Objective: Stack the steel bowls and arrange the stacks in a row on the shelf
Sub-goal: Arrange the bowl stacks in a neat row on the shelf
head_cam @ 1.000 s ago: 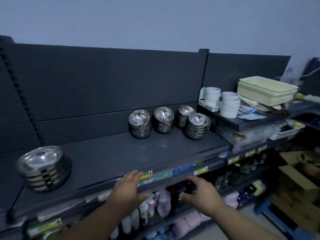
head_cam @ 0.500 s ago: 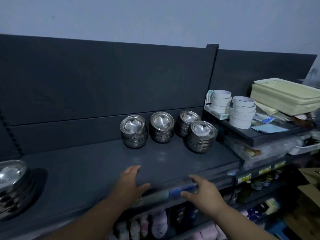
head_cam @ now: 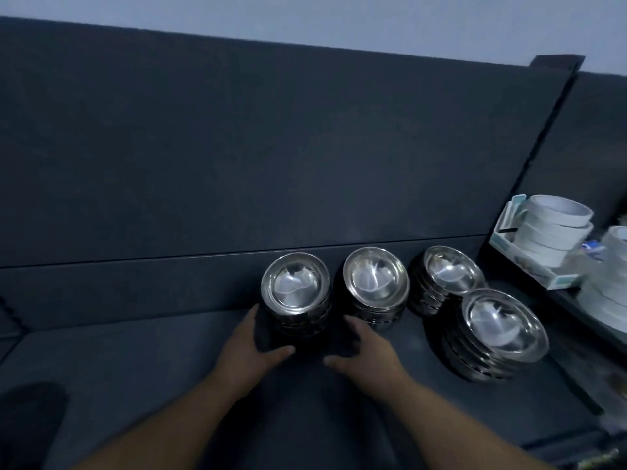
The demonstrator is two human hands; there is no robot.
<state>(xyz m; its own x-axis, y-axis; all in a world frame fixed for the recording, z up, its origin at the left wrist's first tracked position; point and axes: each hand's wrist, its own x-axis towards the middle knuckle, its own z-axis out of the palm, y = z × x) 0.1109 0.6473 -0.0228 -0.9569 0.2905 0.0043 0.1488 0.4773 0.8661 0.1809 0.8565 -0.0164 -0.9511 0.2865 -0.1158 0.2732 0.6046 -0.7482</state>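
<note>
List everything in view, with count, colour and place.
steel bowl stacks: four, silver, on the shelf; three in a row by the back panel, front stack at the right
shelf: one, dark grey, under the bowls
back panel: one, dark grey, behind the bowls
white round stacks: two, white, far right, one cut off by the frame
wall: one, pale, above the panel
hands: two, left hand and right hand flanking the leftmost stack, fingers extended

Four stacks of steel bowls on the dark shelf (head_cam: 135, 368).
We see the left stack (head_cam: 295, 293), middle stack (head_cam: 375, 283) and right stack (head_cam: 448, 276) rowed along the back; the fourth stack (head_cam: 502, 330) stands forward, rightmost.
</note>
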